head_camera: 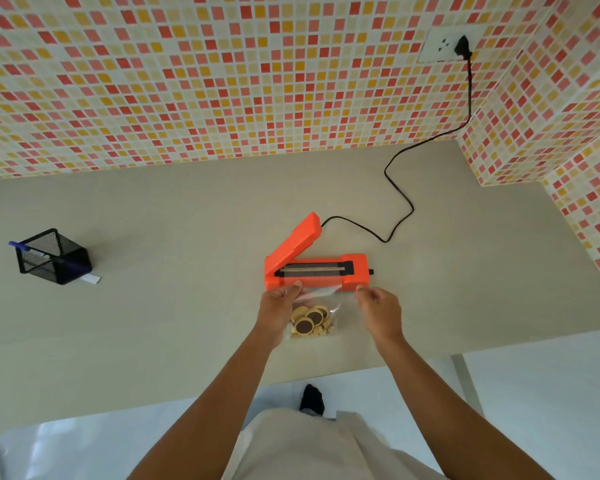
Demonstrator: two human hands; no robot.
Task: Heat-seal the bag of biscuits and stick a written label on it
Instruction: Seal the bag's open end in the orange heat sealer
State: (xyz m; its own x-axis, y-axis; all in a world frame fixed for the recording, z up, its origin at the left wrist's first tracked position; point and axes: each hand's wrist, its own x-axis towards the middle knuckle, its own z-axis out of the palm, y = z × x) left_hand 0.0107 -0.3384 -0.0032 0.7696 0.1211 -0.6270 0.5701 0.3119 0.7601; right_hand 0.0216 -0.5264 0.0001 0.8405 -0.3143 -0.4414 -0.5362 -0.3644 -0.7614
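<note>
Biscuits (309, 322), round with dark centres, sit at the bottom of a clear plastic bag (321, 306) that lies on the grey table (153, 323), just in front of the orange heat sealer (314, 268). Both hands hold the bag's open top edge against the sealer's near side: the left hand (279, 303) has its fingers (297, 285) pinching the left corner, and the right hand (378, 306) has its fingers (361, 289) pinching the right corner. The sealer's lid stands raised at an angle, leaving the dark sealing strip bare. Its black cord (400, 199) runs across the table and up the tiled wall to a plug in the socket (444, 46). Well apart on the left stands a black mesh pen holder (54, 256) with a blue pen (16, 244) in it, and a white label strip (91, 278) lies just beside its base.
</note>
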